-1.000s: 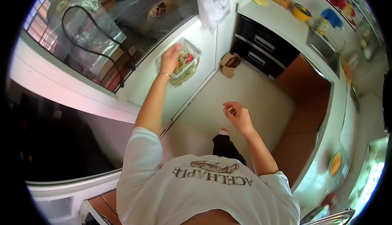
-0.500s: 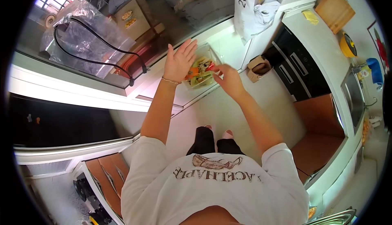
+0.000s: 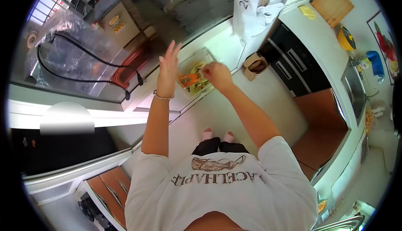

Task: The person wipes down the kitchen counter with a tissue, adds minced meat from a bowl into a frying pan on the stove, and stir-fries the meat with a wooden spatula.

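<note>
Below my hands stands a see-through bin (image 3: 211,54) holding yellow-green scraps and an orange wrapper (image 3: 188,80). My left hand (image 3: 168,72) is raised beside the bin's left side, with fingers stretched out and nothing in it; a bracelet circles the wrist. Over the bin's right side, my right hand (image 3: 218,78) has its fingers bent together in a pinch. Whatever is between those fingertips, if anything, is hidden from view.
An open cardboard box (image 3: 255,66) sits on the floor near the black oven (image 3: 299,59). A white bag (image 3: 261,11) hangs or stands behind the bin. At left, a black cable (image 3: 90,61) loops over clear plastic. The counter with a sink (image 3: 356,88) runs along the right.
My left hand has turned from palm showing to nearly edge-on. The red thing at my right fingertips no longer shows, and those fingers are drawn closer together. The whole view has shifted slightly.
</note>
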`<action>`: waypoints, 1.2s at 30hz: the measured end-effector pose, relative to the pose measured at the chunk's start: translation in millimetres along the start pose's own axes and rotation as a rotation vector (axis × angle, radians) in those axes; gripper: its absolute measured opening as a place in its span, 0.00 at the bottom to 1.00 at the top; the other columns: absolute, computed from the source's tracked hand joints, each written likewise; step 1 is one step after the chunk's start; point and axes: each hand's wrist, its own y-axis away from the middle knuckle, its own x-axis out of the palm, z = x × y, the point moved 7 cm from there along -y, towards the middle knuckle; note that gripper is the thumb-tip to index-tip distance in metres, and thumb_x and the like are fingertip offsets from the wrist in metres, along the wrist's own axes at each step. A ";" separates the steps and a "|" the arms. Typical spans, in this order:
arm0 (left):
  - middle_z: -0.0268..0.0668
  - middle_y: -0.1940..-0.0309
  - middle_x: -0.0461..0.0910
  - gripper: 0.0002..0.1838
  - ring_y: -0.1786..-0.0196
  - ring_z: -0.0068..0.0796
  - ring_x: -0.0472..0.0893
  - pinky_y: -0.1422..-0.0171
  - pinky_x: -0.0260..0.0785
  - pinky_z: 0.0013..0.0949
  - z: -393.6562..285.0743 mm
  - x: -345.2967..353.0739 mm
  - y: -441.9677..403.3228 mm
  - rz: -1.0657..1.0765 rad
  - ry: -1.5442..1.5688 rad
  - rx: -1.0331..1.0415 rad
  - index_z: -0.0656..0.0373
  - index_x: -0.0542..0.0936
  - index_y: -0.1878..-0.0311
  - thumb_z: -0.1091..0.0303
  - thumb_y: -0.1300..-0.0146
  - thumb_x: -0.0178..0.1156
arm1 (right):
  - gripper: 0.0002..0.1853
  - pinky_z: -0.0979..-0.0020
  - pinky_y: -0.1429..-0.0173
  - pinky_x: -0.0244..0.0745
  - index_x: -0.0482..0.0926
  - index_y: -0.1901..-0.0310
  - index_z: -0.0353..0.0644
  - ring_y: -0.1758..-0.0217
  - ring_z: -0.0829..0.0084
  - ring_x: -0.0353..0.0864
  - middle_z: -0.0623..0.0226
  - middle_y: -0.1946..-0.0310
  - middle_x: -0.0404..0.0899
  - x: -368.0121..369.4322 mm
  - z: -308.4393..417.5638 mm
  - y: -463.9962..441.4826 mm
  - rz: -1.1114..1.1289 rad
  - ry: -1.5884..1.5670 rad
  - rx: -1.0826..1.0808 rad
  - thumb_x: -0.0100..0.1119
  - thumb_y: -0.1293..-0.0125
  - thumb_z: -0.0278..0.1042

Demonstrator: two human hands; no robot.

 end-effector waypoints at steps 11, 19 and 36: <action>0.46 0.31 0.53 0.42 0.28 0.40 0.49 0.27 0.34 0.44 54.2 111.7 60.7 0.398 0.328 -0.440 0.52 0.45 0.29 0.31 0.38 0.24 | 0.14 0.80 0.68 0.64 0.82 0.67 0.37 0.72 0.83 0.69 0.73 0.75 0.77 -100.5 -113.5 185.3 -0.265 -0.899 0.767 0.55 0.36 0.40; 0.42 0.31 0.54 0.39 0.31 0.41 0.54 0.31 0.44 0.45 129.3 339.2 177.5 0.999 0.658 -1.051 0.41 0.48 0.29 0.30 0.39 0.28 | 0.17 0.76 0.51 0.68 0.75 0.50 0.37 0.60 0.79 0.74 0.68 0.58 0.79 -223.7 -76.0 491.5 -1.065 -0.840 1.031 0.40 0.29 0.37; 0.45 0.34 0.57 0.36 0.33 0.46 0.59 0.34 0.54 0.50 106.6 730.3 544.9 1.719 0.531 -1.607 0.46 0.54 0.31 0.35 0.37 0.35 | 0.15 0.71 0.55 0.73 0.73 0.49 0.34 0.62 0.72 0.77 0.60 0.56 0.77 -274.9 -3.8 1006.3 -2.059 0.028 1.466 0.51 0.36 0.32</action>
